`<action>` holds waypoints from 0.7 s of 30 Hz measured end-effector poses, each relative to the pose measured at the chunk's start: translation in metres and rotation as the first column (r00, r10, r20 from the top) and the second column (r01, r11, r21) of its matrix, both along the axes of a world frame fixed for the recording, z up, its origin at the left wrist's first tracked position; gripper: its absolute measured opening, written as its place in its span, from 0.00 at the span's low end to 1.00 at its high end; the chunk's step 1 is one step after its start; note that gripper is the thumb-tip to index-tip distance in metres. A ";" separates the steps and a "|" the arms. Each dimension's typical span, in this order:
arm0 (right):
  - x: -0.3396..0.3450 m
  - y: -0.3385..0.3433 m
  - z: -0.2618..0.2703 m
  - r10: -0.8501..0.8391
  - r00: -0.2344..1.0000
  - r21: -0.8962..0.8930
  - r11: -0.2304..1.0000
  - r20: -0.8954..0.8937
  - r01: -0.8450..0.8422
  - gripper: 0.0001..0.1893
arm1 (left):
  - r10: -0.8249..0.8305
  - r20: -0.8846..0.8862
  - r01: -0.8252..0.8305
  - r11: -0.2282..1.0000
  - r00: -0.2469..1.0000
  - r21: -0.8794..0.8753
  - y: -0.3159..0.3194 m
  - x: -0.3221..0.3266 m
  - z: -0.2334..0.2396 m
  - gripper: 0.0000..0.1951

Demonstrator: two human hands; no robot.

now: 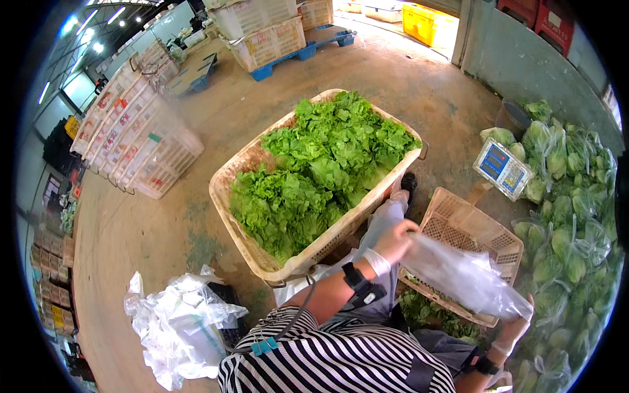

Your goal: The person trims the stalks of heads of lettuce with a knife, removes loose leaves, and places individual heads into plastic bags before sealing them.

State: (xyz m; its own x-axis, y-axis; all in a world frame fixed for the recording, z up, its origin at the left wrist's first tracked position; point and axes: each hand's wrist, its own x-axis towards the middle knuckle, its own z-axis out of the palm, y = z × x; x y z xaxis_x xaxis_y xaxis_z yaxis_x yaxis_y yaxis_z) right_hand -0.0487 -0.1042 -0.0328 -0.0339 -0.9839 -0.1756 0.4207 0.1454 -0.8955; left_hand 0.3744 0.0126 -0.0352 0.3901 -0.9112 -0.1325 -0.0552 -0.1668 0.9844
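Observation:
A clear plastic bag (457, 270) is stretched between my hands above a smaller plastic basket (471, 221). My left hand (397, 240) pinches its upper left end, blurred by motion. At the lower right end is my right hand (515, 326), with the film against its fingers, which are partly hidden. Leafy green lettuce (324, 172) lies in a large dirty-white plastic crate (231, 226) in front of me. A digital scale display (502, 168) stands beyond the smaller basket. To the left of my body is a heap of plastic bags (182, 329).
Bagged green vegetables (565, 236) cover the right side along a wall. Loose leaves (432, 309) lie under the basket's near edge. Nested white crates (137, 132) stand at left, and more crates (268, 42) sit on blue pallets (285, 61) ahead. A yellow crate (417, 24) is in the doorway.

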 end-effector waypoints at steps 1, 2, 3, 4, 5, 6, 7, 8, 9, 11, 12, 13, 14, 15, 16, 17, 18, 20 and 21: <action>0.006 0.006 -0.001 0.015 1.000 0.003 1.000 0.007 -0.015 0.18 | 0.185 0.038 -0.176 0.971 0.982 -0.161 -0.005 0.020 -0.036 0.11; 0.000 0.014 -0.004 -0.150 0.968 -0.164 0.979 -0.202 0.117 0.17 | 0.239 -0.271 -0.272 0.958 0.932 -0.091 -0.013 0.027 -0.030 0.09; -0.008 0.022 -0.007 -0.334 0.866 -0.350 0.915 -0.372 0.202 0.18 | 0.288 -0.548 -0.340 0.941 0.785 0.007 -0.019 0.030 -0.020 0.09; -0.008 0.026 -0.017 -0.446 0.730 -0.501 0.850 -0.517 0.164 0.18 | 0.283 -0.549 -0.335 0.942 0.786 0.006 -0.020 0.025 -0.012 0.09; -0.010 0.036 -0.026 -0.483 0.580 -0.493 0.856 -0.657 0.154 0.17 | 0.283 -0.656 -0.346 0.938 0.700 0.035 -0.023 0.017 -0.003 0.09; -0.018 0.036 -0.039 -0.397 0.504 -0.386 0.913 -0.767 0.131 0.18 | 0.282 -0.747 -0.358 0.932 0.602 0.063 -0.025 0.011 0.004 0.09; -0.023 0.036 -0.047 -0.307 0.413 -0.280 0.952 -0.857 0.127 0.19 | 0.290 -0.731 -0.352 0.933 0.618 0.073 -0.034 0.004 0.002 0.09; -0.027 0.039 -0.057 -0.202 0.278 -0.169 0.976 -0.939 0.138 0.26 | 0.283 -0.626 -0.355 0.935 0.727 0.010 -0.041 -0.004 0.002 0.09; -0.011 0.049 -0.043 -0.010 0.224 -0.002 0.999 -0.975 0.033 0.33 | 0.250 -0.470 -0.336 0.935 0.846 -0.109 -0.045 -0.013 0.004 0.10; 0.041 0.073 0.000 -0.306 -0.040 -0.292 0.935 -0.951 -0.203 0.38 | 0.185 -0.081 -0.202 0.903 0.979 -0.378 -0.059 -0.041 0.010 0.11; 0.066 0.079 0.016 -0.386 0.054 -0.386 0.882 -0.921 -0.272 0.41 | 0.052 0.001 -0.046 0.887 0.999 -0.460 -0.056 -0.068 0.039 0.13; 0.091 0.078 0.034 -0.455 0.150 -0.479 0.815 -0.878 -0.327 0.44 | -0.193 -0.002 0.184 0.939 0.981 -0.290 -0.048 -0.087 0.069 0.14; 0.116 0.081 0.054 -0.433 0.176 -0.466 0.787 -0.884 -0.403 0.46 | -0.264 0.117 0.285 0.931 0.957 -0.230 -0.037 -0.100 0.084 0.15; 0.133 0.079 0.074 -0.415 0.195 -0.457 0.771 -0.889 -0.443 0.46 | -0.356 0.227 0.398 0.900 0.906 -0.177 -0.034 -0.114 0.092 0.16; 0.133 0.061 0.053 -0.509 0.149 -0.516 0.726 -0.847 -0.455 0.42 | -0.349 0.337 0.444 0.857 0.874 -0.263 -0.031 -0.119 0.094 0.17; 0.124 0.047 0.044 -0.378 0.173 -0.416 0.823 -0.909 -0.388 0.32 | -0.337 0.427 0.497 0.793 0.839 -0.352 -0.032 -0.120 0.098 0.17; 0.110 0.032 0.040 -0.282 0.170 -0.318 0.915 -0.944 -0.247 0.23 | -0.290 0.513 0.495 0.807 0.808 -0.322 -0.039 -0.119 0.096 0.17; 0.091 0.026 0.050 -0.413 0.125 -0.431 0.873 -0.902 -0.227 0.17 | -0.089 0.681 0.378 0.880 0.727 -0.288 -0.067 -0.096 0.062 0.14; 0.080 0.026 0.056 -0.449 0.122 -0.465 0.858 -0.885 -0.217 0.18 | -0.148 0.606 0.181 0.983 0.781 0.007 -0.075 -0.083 0.067 0.09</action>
State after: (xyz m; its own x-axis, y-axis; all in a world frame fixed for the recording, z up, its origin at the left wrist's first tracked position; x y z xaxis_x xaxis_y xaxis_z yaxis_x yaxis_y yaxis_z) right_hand 0.0315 -0.0782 0.0234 0.0389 -0.8728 0.4865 -0.8475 -0.2868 -0.4467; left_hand 0.2913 -0.0628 0.0322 0.2189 -0.9677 0.1250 -0.6615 -0.0530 0.7481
